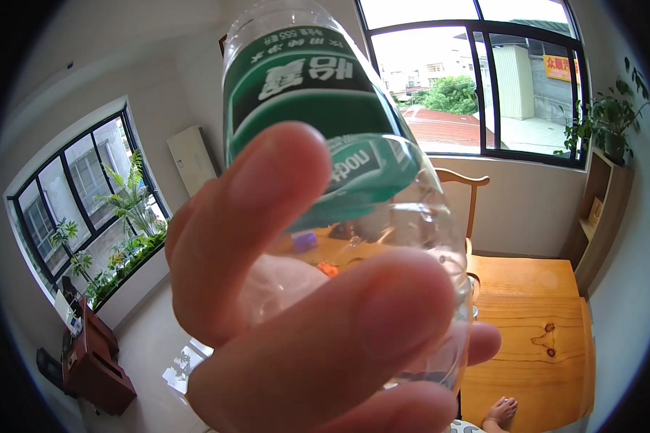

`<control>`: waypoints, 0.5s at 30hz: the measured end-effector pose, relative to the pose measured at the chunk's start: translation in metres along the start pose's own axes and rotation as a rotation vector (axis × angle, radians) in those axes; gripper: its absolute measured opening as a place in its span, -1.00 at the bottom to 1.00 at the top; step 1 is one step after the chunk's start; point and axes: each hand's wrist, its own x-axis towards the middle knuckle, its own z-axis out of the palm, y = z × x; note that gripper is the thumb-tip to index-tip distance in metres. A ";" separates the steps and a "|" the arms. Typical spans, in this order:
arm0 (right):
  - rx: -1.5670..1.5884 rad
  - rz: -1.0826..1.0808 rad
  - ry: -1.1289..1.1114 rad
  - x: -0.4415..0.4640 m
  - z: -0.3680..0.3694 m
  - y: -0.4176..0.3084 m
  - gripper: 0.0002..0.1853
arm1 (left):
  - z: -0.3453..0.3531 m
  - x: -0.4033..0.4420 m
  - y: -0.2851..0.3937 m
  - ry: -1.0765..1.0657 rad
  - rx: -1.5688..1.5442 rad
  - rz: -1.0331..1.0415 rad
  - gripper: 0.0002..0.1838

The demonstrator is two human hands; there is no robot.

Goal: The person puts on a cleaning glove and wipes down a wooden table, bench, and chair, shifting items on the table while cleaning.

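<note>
A clear plastic water bottle with a green label fills the middle of the view, very close to the camera. Its label text reads upside down, and the bottle leans to the left at the top. My left hand is closed around its lower part, with fingers across the near side and more fingertips showing past the right edge. No cap is visible. Far below, my right hand lies on the wooden table, fingers stretched out and holding nothing. Through the clear plastic I see a small orange thing and a purple thing, both blurred.
A wooden chair stands behind the table, below a large window. A shelf with a potted plant is on the right. At left are a brown desk, a planter and another window.
</note>
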 end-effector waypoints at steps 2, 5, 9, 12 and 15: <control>0.005 -0.005 -0.001 0.000 -0.004 -0.003 -0.71 | -0.002 -0.002 -0.005 -0.010 0.048 0.056 0.08; 0.013 -0.005 -0.003 0.003 -0.004 -0.004 -0.71 | 0.015 -0.004 0.006 0.001 -0.015 0.034 0.10; -0.005 0.034 -0.026 0.006 -0.009 -0.006 -0.71 | 0.053 0.005 0.043 0.258 -0.404 -0.204 -0.04; -0.032 0.112 -0.073 0.007 -0.022 -0.005 -0.71 | 0.058 0.015 0.070 0.210 -0.828 -0.406 -0.27; 0.086 0.263 0.000 0.016 -0.043 -0.019 -0.70 | 0.066 0.024 0.094 0.179 -1.294 -0.452 -0.66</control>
